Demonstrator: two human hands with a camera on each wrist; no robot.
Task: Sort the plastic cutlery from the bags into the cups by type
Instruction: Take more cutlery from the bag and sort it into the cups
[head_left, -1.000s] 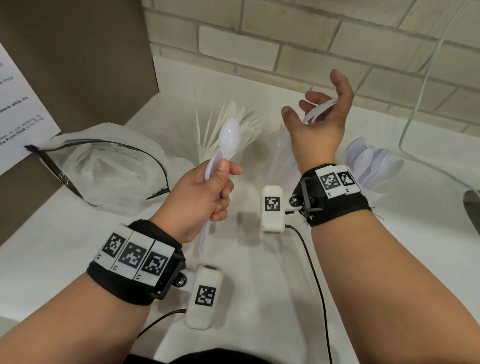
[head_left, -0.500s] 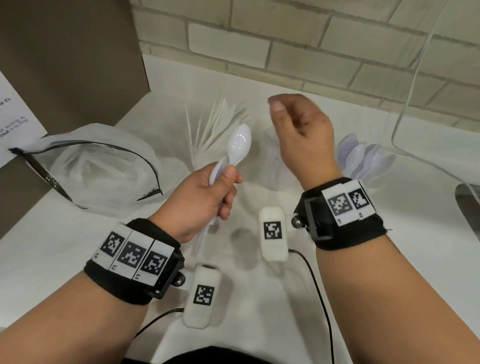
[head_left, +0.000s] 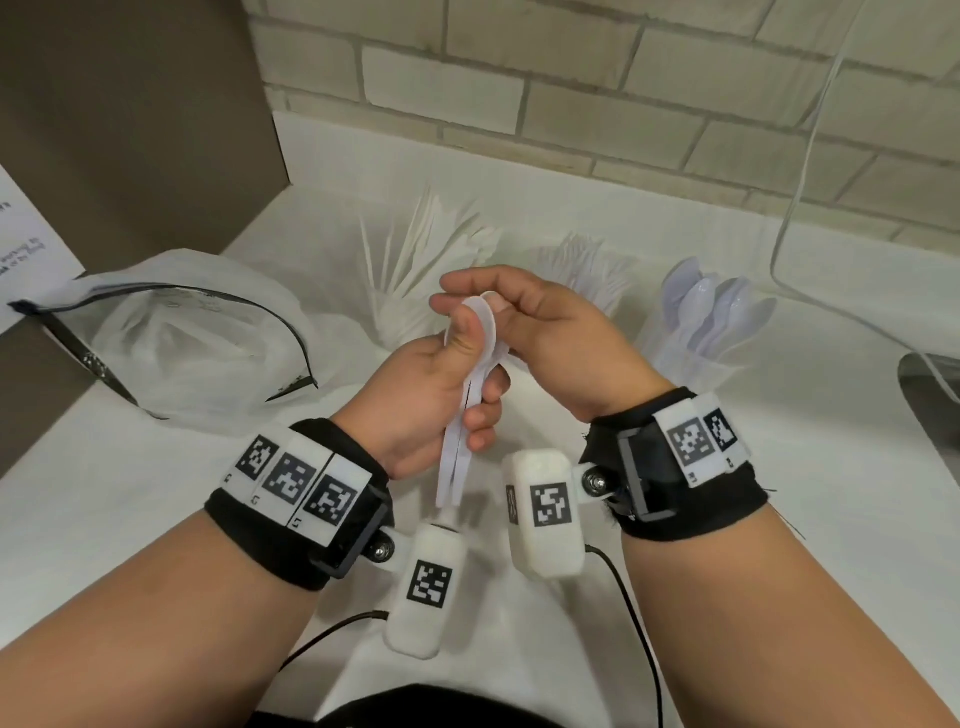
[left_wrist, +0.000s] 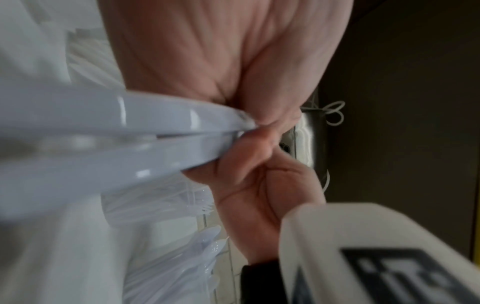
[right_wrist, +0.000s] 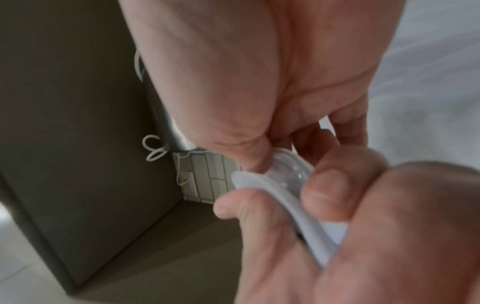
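My left hand (head_left: 460, 366) grips two stacked white plastic spoons (head_left: 457, 457) by the neck, handles hanging down. In the left wrist view, the spoons (left_wrist: 130, 131) run into the grip. My right hand (head_left: 475, 304) pinches the bowl end of the spoons from above, and its thumb presses the bowl (right_wrist: 285, 170) in the right wrist view. Behind the hands stand three clear cups: one with knives (head_left: 431, 265), one with forks (head_left: 592, 270), one with spoons (head_left: 711, 317). An open clear bag (head_left: 171, 343) lies to the left.
A white counter (head_left: 831, 519) runs to a brick wall (head_left: 519, 78) behind the cups. A dark panel (head_left: 130, 104) bearing a paper sheet (head_left: 21, 244) closes the left side. A thin white cable (head_left: 795, 218) loops at the right. Wrist-camera cables trail toward me.
My right hand came down from above the cups, empty, and now pinches the bowl of the spoons in my left hand. The left hand shifted slightly right.
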